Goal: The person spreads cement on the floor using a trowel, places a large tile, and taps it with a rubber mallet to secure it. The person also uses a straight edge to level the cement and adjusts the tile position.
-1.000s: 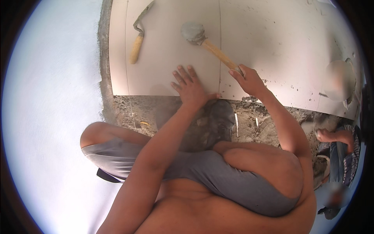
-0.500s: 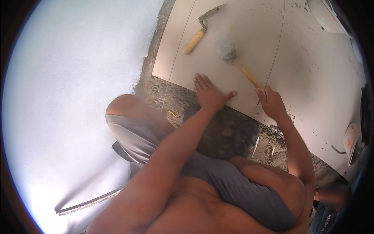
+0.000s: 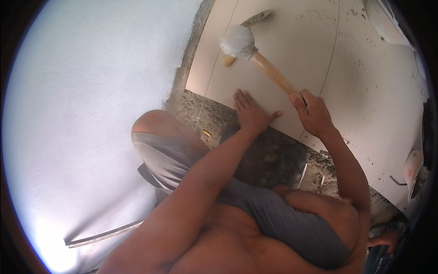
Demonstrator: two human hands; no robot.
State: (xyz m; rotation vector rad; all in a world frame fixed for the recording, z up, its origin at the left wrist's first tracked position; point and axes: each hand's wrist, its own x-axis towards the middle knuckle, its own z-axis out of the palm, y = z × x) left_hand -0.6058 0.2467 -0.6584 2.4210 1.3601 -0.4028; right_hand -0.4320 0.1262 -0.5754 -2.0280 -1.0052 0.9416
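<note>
My right hand [image 3: 315, 113] is wrapped round the wooden handle of a mallet [image 3: 275, 75] with a rounded, whitish head. The mallet's head is raised above a large beige floor tile [image 3: 273, 107] and hides the middle of a trowel [image 3: 256, 18]. Only the trowel's blade and the end of its wooden handle show. My left hand [image 3: 252, 111] lies flat on the tile near its front edge, fingers stretched out and thumb apart.
A pale wall [image 3: 91, 105] rises on the left. Rough mortar [image 3: 211, 112] borders the tile's near edge. At the lower left, a thin strip [image 3: 105, 235] leans out by the wall. Whitish sacks or wrappings [image 3: 413, 166] lie at the right. Another person's hand [image 3: 388, 239] shows at the lower right.
The mallet's head has come up off the tile and swung left, now covering part of the trowel. My left hand stays on the tile; the view has shifted slightly.
</note>
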